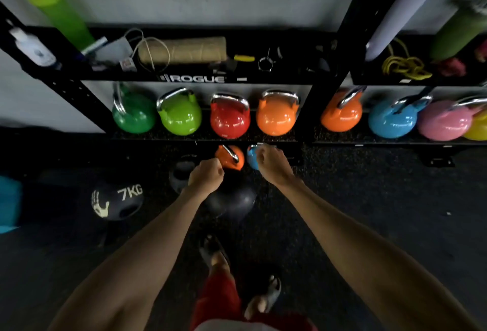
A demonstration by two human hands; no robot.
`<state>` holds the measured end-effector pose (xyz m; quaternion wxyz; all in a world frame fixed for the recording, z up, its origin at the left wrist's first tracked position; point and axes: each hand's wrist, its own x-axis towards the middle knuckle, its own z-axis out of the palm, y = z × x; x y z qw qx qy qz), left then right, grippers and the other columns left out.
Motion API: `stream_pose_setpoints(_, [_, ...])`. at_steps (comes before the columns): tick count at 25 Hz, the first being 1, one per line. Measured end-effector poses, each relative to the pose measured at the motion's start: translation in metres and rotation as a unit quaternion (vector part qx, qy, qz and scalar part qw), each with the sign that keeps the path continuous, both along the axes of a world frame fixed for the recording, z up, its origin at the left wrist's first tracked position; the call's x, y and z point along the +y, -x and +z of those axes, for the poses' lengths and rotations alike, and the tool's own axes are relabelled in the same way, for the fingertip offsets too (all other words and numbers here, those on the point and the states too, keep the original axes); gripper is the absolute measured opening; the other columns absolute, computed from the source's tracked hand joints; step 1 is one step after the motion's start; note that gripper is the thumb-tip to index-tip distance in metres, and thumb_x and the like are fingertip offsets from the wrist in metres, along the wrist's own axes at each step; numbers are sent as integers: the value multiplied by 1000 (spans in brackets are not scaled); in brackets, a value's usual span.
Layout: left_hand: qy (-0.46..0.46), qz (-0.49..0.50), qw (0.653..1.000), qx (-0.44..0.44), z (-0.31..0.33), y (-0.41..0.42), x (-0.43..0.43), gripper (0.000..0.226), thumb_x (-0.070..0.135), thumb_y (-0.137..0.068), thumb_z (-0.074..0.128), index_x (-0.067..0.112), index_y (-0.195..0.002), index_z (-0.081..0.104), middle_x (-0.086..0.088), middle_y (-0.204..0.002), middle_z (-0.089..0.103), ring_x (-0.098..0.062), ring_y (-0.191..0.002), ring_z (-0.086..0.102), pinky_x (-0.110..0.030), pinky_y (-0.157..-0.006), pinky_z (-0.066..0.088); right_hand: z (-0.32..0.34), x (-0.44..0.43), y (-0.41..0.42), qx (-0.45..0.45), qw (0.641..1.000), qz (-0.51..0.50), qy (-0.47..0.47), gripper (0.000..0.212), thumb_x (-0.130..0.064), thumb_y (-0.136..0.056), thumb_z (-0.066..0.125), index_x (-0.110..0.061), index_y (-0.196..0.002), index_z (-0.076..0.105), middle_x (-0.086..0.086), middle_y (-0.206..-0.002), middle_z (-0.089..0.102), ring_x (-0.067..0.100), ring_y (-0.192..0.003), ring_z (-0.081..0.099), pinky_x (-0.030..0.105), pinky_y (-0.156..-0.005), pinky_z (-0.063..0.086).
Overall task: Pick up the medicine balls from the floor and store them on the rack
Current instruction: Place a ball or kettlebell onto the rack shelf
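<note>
A plain black medicine ball [233, 200] is low in front of the rack, just under my left hand [207, 176]. That hand's fingers are curled shut at the ball's top edge and seem to grip it there. My right hand [272, 163] is a closed fist, apart from the ball, in front of a small blue kettlebell [251, 158]. A black medicine ball marked 7KG [117, 201] lies on the floor to the left. A dark grey ball with grip holes [180, 172] sits behind my left hand. The black rack [195, 78] stands against the wall.
Coloured kettlebells fill the rack's lower shelf [205, 137]. A small orange kettlebell [228, 158] sits below it. The upper shelf holds a rolled mat, a bottle and cords. A black upright [350, 49] divides the rack. A blue object [9, 203] is at far left. My sandalled feet are below.
</note>
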<state>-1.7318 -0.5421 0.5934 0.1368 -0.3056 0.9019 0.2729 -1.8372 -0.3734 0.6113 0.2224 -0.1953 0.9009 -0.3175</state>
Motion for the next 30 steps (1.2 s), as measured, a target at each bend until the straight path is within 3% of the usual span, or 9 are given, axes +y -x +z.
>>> stream_pose_setpoints(3, [-26, -1, 999, -44, -50, -24, -24, 20, 23, -96, 50, 13, -101, 67, -7, -98, 71, -27, -96, 68, -45, -90, 49, -39, -15, -22, -51, 998, 7, -43, 21, -18, -98, 44, -13, -90, 62, 10, -95, 68, 31, -93, 64, 40, -75, 50])
stream_pose_setpoints(7, [-101, 1, 988, -118, -114, -40, -70, 20, 15, -94, 51, 7, -78, 60, -22, -88, 69, -30, -74, 65, -36, -61, 51, -98, -52, -47, -117, 989, -7, -93, 23, -20, -99, 43, -12, -99, 64, 8, -97, 68, 25, -88, 64, 39, -76, 53])
stream_pose_setpoints(11, [-175, 34, 970, -165, -161, -33, -106, 25, 21, -100, 50, 1, -107, 64, -20, -103, 69, -33, -94, 69, -42, -80, 59, -156, -85, -56, -169, 976, -50, -127, 29, -17, -100, 40, -16, -74, 52, 7, -85, 60, 17, -68, 54, 30, -65, 36])
stream_pose_setpoints(14, [-226, 90, 951, -191, -208, -18, -120, 24, 24, -101, 51, 6, -110, 62, -18, -105, 69, -31, -92, 70, -39, -74, 60, -212, -93, -58, -208, 960, -104, -152, 29, -17, -103, 39, -10, -85, 59, 8, -86, 59, 22, -70, 51, 31, -63, 32])
stream_pose_setpoints(16, [-243, 106, 942, -207, -249, -10, -121, 26, 27, -102, 50, 7, -115, 61, -18, -112, 67, -32, -98, 68, -45, -81, 60, -258, -90, -61, -238, 948, -134, -162, 28, -17, -104, 40, -6, -89, 62, 9, -81, 59, 31, -77, 61, 34, -58, 38])
stream_pose_setpoints(19, [-259, 152, 928, -221, -317, 6, -120, 41, 35, -101, 51, 8, -131, 55, -18, -129, 58, -36, -115, 59, -49, -90, 56, -337, -77, -52, -259, 935, -177, -167, 30, -16, -102, 42, -1, -104, 68, 18, -99, 68, 34, -92, 65, 41, -75, 51])
stream_pose_setpoints(22, [-276, 235, 904, -226, -383, 22, -118, 64, 50, -97, 52, 16, -149, 38, -13, -148, 45, -36, -128, 50, -46, -90, 51, -411, -62, -37, -277, 920, -217, -175, 30, -17, -98, 43, -5, -107, 69, 18, -104, 67, 31, -94, 63, 38, -74, 47])
stream_pose_setpoints(26, [-292, 370, 856, -211, -468, 38, -114, 80, 63, -91, 53, 21, -155, 29, -9, -157, 34, -36, -136, 41, -55, -103, 43, -513, -42, -9, -341, 883, -291, -140, 26, -31, -98, 47, -15, -90, 65, 16, -102, 69, 33, -96, 67, 51, -85, 57])
stream_pose_setpoints(30, [-338, 463, 802, -169, -533, 47, -120, 92, 75, -84, 51, 25, -156, 23, -6, -162, 24, -39, -143, 30, -69, -109, 29, -583, -31, 21, -405, 813, -409, -86, 48, -55, -99, 43, -19, -128, 57, 12, -119, 63, 30, -105, 64, 56, -86, 58])
